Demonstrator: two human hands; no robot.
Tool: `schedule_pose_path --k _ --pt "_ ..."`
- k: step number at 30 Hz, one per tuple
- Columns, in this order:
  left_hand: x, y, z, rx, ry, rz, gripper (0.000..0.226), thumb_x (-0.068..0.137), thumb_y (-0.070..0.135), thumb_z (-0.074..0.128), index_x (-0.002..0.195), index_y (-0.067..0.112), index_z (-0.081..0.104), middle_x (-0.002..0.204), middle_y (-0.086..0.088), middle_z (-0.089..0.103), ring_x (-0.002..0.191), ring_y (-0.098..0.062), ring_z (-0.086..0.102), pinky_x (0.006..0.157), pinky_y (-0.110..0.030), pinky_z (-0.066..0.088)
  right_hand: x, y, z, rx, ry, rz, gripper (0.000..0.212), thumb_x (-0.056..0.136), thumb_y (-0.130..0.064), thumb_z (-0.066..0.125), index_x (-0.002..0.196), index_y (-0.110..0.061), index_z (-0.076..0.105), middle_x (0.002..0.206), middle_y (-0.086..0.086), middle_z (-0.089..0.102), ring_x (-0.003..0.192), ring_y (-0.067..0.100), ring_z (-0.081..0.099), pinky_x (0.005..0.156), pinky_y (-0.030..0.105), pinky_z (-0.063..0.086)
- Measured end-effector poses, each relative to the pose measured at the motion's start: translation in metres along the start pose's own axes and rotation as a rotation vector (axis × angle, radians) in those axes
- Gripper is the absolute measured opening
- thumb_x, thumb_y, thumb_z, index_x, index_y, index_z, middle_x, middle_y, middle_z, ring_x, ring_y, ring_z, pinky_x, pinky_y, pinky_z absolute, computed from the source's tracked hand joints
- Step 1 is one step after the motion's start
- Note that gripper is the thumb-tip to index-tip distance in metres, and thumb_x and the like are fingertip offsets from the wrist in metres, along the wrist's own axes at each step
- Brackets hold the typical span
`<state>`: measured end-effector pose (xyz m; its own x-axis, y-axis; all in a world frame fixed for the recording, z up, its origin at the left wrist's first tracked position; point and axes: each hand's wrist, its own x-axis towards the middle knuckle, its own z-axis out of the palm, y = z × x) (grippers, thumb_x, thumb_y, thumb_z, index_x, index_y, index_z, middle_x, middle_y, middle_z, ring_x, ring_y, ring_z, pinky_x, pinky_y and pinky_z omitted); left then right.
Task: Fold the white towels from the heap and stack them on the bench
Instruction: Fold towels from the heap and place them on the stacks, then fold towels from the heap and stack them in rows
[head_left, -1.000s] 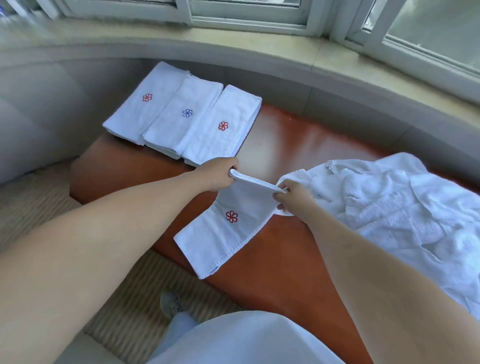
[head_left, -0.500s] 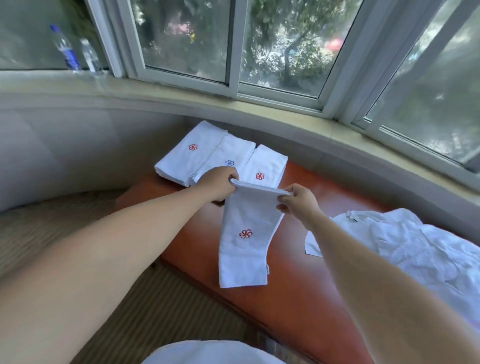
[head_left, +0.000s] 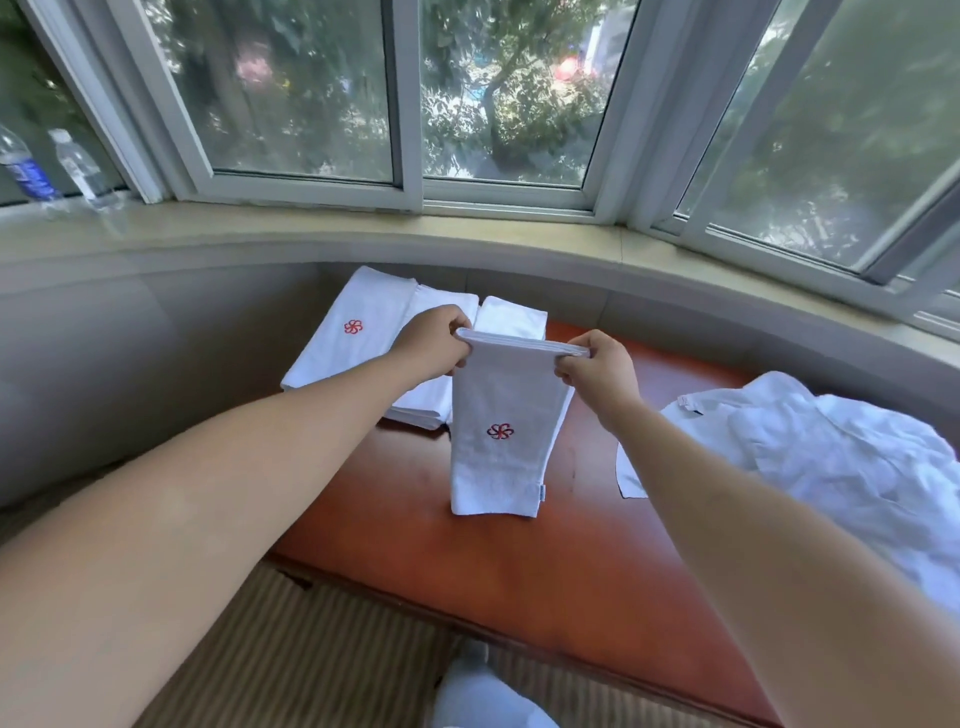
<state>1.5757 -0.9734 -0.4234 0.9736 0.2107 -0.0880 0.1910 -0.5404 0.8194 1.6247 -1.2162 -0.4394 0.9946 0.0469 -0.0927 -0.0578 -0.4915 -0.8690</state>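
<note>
Folded towel (head_left: 501, 431): hangs above the bench (head_left: 519, 561), top edge pinched by left hand (head_left: 434, 345) and right hand (head_left: 597, 369), fingers curled on it. Stacked towels (head_left: 353, 332): 3 piles, 2 partly hidden behind hands. Heap (head_left: 841, 467): cut off at right frame edge. Bare bench lies between.

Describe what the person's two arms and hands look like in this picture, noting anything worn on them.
Both forearms are bare: no sleeves reach into view. The left hand and right hand wear no gloves, and no rings, watch or wristbands show. No markings are visible on either arm.
</note>
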Motion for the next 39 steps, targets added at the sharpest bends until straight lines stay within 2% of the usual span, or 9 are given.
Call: schedule_pose_path --k 6,10,15,20,24,30,35,37,39 --pt "0.049 0.007 -0.005 0.034 0.005 0.025 0.018 0.086 0.004 0.059 0.098 0.016 0.064 0.098 -0.002 0.068 0.084 -0.025 0.073 0.069 -0.036 0.064 0.040 -0.009 0.009 0.022 0.028 0.022 0.015 0.067 -0.018 0.065 0.081 -0.022 0.066 0.074 0.000 0.074 0.080 0.030 0.072 0.074 0.048 0.060" --pt "0.088 0.015 -0.010 0.060 0.014 0.033 0.020 0.085 0.007 0.060 0.099 0.021 0.064 0.095 0.004 0.069 0.078 -0.024 0.074 0.074 -0.045 0.064 0.075 -0.017 0.011 0.056 0.040 0.031 0.020 0.064 -0.017 0.065 0.083 -0.022 0.065 0.076 0.003 0.074 0.070 0.024 0.068 0.073 0.048 0.059" --pt "0.136 0.020 -0.011 0.016 0.037 0.027 0.017 0.085 0.008 0.063 0.096 0.022 0.065 0.093 0.005 0.070 0.076 -0.020 0.074 0.077 -0.045 0.064 0.120 -0.027 0.015 0.040 0.061 0.017 0.019 0.069 -0.018 0.066 0.087 -0.024 0.065 0.079 0.000 0.073 0.078 0.025 0.070 0.073 0.042 0.058" --pt "0.177 0.017 -0.010 -0.065 0.062 0.005 0.018 0.086 0.008 0.064 0.093 0.025 0.066 0.095 0.002 0.074 0.082 -0.021 0.075 0.078 -0.041 0.064 0.161 -0.035 0.025 0.020 0.092 -0.004 0.013 0.078 -0.019 0.066 0.087 -0.026 0.062 0.073 -0.008 0.067 0.061 0.007 0.060 0.060 0.026 0.049" --pt "0.216 0.010 -0.006 -0.146 0.076 -0.008 0.015 0.088 0.008 0.066 0.097 0.020 0.068 0.093 0.004 0.073 0.085 -0.024 0.075 0.084 -0.047 0.062 0.196 -0.040 0.036 0.001 0.157 -0.032 0.013 0.080 -0.016 0.061 0.084 -0.029 0.059 0.072 -0.012 0.064 0.058 -0.004 0.056 0.048 0.010 0.037" --pt "0.276 -0.012 0.010 -0.212 0.048 -0.028 0.016 0.091 0.001 0.064 0.099 0.014 0.067 0.093 0.006 0.067 0.090 -0.023 0.071 0.082 -0.044 0.063 0.247 -0.025 0.065 -0.032 0.177 0.002 0.015 0.082 -0.015 0.057 0.091 -0.028 0.058 0.075 -0.013 0.064 0.060 -0.001 0.057 0.047 0.011 0.036" --pt "0.329 -0.047 0.027 -0.168 -0.042 -0.099 0.016 0.091 0.000 0.061 0.098 0.014 0.065 0.098 0.002 0.067 0.089 -0.021 0.067 0.084 -0.045 0.062 0.293 0.006 0.094 -0.112 0.103 0.091 0.014 0.083 -0.017 0.057 0.094 -0.025 0.061 0.077 -0.010 0.066 0.067 0.008 0.060 0.051 0.021 0.039" --pt "0.348 -0.066 0.037 -0.142 -0.070 -0.125 0.013 0.091 0.004 0.063 0.098 0.015 0.065 0.097 0.005 0.066 0.091 -0.021 0.068 0.084 -0.046 0.062 0.310 0.022 0.107 -0.129 0.088 0.122 0.015 0.083 -0.017 0.057 0.095 -0.025 0.061 0.078 -0.009 0.067 0.068 0.007 0.061 0.051 0.020 0.038" --pt "0.366 -0.084 0.048 -0.130 -0.090 -0.156 0.013 0.092 0.007 0.064 0.099 0.018 0.065 0.099 0.008 0.066 0.090 -0.019 0.069 0.085 -0.048 0.061 0.327 0.036 0.118 -0.139 0.074 0.146 0.015 0.084 -0.017 0.057 0.096 -0.026 0.061 0.078 -0.009 0.067 0.066 0.006 0.060 0.046 0.013 0.035"
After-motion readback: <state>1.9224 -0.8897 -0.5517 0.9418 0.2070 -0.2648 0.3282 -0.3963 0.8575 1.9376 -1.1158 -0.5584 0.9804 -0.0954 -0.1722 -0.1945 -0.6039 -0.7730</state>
